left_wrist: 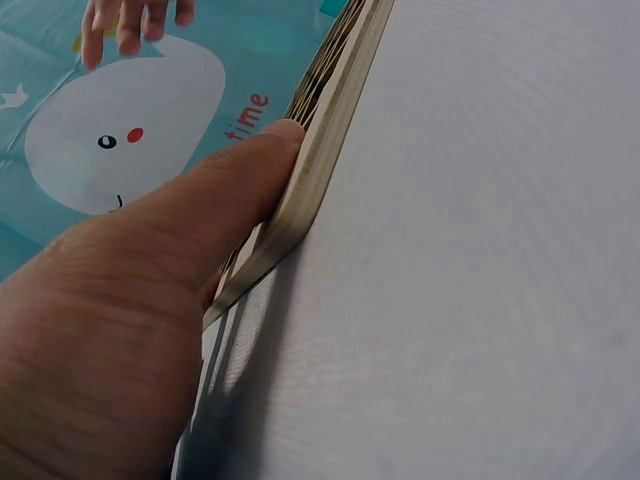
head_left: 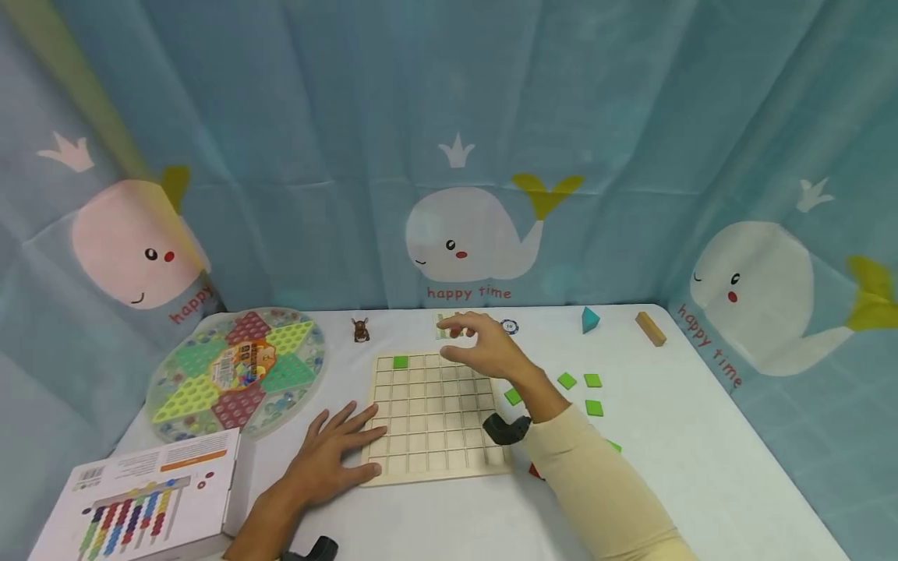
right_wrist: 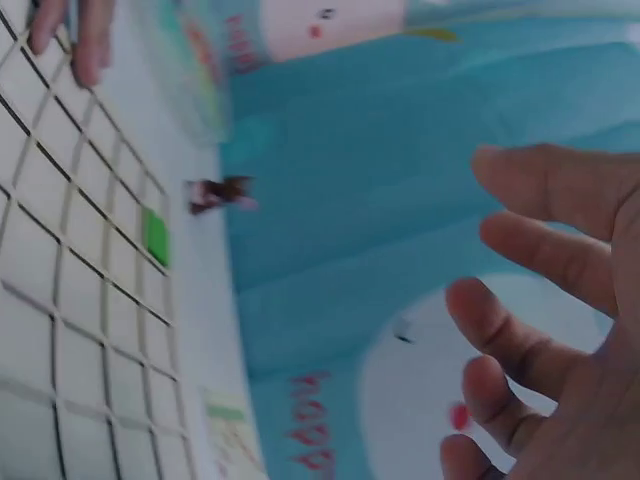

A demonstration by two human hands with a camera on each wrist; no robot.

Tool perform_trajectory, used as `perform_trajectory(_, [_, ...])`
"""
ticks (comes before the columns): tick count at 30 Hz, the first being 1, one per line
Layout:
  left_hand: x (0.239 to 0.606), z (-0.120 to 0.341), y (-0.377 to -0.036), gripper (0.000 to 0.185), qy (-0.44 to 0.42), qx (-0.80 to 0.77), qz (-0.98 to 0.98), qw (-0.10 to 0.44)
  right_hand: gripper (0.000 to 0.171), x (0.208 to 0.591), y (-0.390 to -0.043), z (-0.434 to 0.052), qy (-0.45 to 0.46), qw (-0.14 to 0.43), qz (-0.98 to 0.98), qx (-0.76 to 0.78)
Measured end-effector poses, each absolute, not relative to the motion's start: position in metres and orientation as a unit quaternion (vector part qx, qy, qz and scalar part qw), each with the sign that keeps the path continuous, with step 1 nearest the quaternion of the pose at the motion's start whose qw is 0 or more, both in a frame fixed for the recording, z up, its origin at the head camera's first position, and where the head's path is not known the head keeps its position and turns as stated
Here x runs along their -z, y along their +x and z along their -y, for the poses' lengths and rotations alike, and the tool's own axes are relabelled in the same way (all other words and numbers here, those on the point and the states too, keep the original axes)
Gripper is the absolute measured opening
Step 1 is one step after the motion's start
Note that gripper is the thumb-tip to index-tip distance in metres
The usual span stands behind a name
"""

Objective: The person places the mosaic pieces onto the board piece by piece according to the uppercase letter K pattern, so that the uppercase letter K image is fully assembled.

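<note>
The left hand [head_left: 330, 452] lies flat with fingers spread, its fingertips pressing the near left edge of the wooden grid board [head_left: 435, 417] at the table's middle. One green tile [head_left: 401, 361] sits in a far-left cell. The right hand [head_left: 484, 347] hovers over the board's far edge, fingers loosely spread and holding nothing, with loose green tiles [head_left: 592, 381] to its right.

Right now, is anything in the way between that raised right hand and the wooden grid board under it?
Nothing visible. The right hand hovers open above the far edge of the grid board, with only empty squares beneath it.
</note>
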State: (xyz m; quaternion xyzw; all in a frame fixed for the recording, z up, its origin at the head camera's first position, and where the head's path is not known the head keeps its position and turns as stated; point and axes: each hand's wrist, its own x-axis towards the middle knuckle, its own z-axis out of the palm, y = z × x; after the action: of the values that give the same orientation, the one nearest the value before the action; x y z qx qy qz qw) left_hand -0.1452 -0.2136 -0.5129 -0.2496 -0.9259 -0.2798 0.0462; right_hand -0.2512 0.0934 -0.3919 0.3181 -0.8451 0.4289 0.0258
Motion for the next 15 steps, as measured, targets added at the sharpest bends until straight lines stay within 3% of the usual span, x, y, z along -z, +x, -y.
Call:
perform_trajectory(7, [0.513,0.212,-0.145,0.055,-0.254,0.279,0.924,0.056,0.039,0.388,-0.231,-0.141,0.337,0.051,0.848,-0.406])
perform_trajectory(15, [0.512,0.212,-0.144,0.055,-0.249,0.277,0.926,0.055,0.038,0.410,-0.226,-0.178,0.306,0.025,0.867,-0.391])
